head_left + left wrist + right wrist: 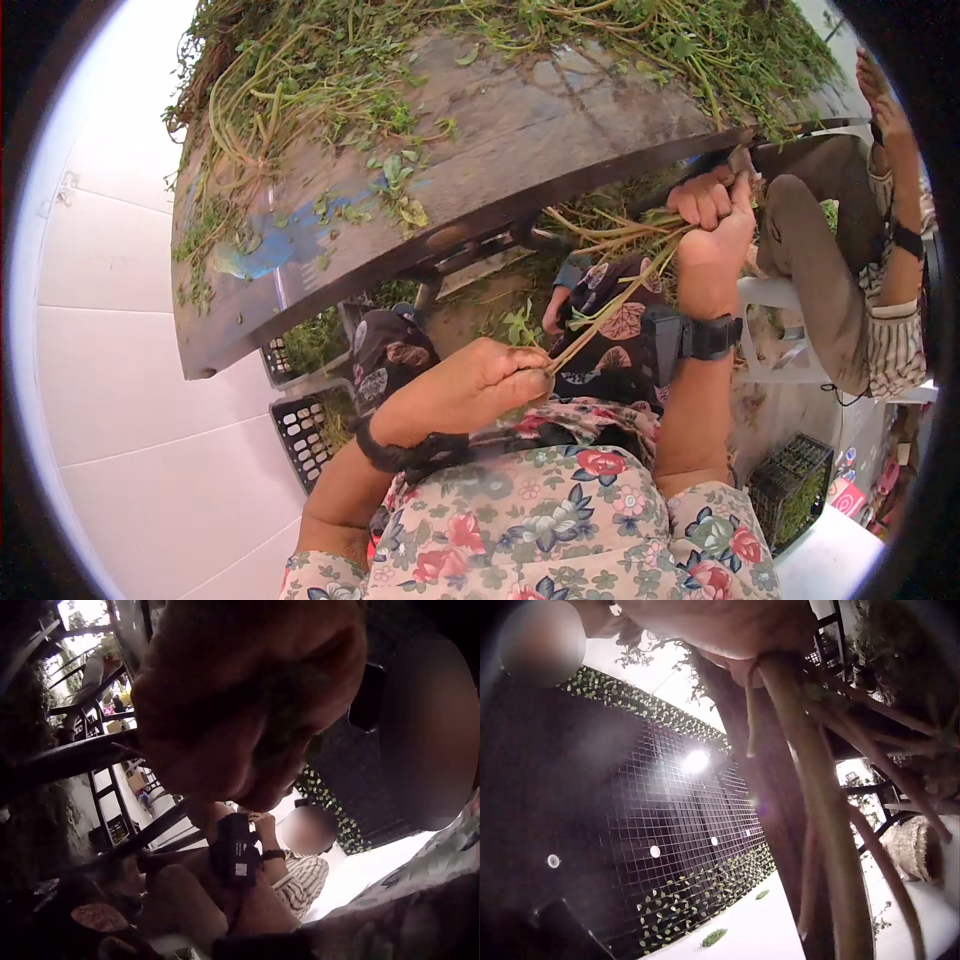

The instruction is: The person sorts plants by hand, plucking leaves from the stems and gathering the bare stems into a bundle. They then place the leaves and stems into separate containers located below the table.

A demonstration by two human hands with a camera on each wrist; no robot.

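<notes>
Long pale plant stems (612, 308) stretch between my two hands below the table edge in the head view. My left hand (465, 392), in front of my lap, pinches one end of them between thumb and fingers; a few green leaves (520, 326) show just beyond it. Higher and to the right, close to the table edge, my right hand (712, 232) grips the bunch with curled fingers. In the right wrist view thick stems (810, 769) come down from the right hand (727, 626). Dark and close, the left hand (240, 697) fills the top of its wrist view.
Heaps of leafy green stems (300, 100) cover much of the dark table (520, 120). Black crates (300, 440) stand below at left, another crate (792, 485) at lower right. A person in a striped sleeve (895, 345) sits at right by a white chair (775, 310).
</notes>
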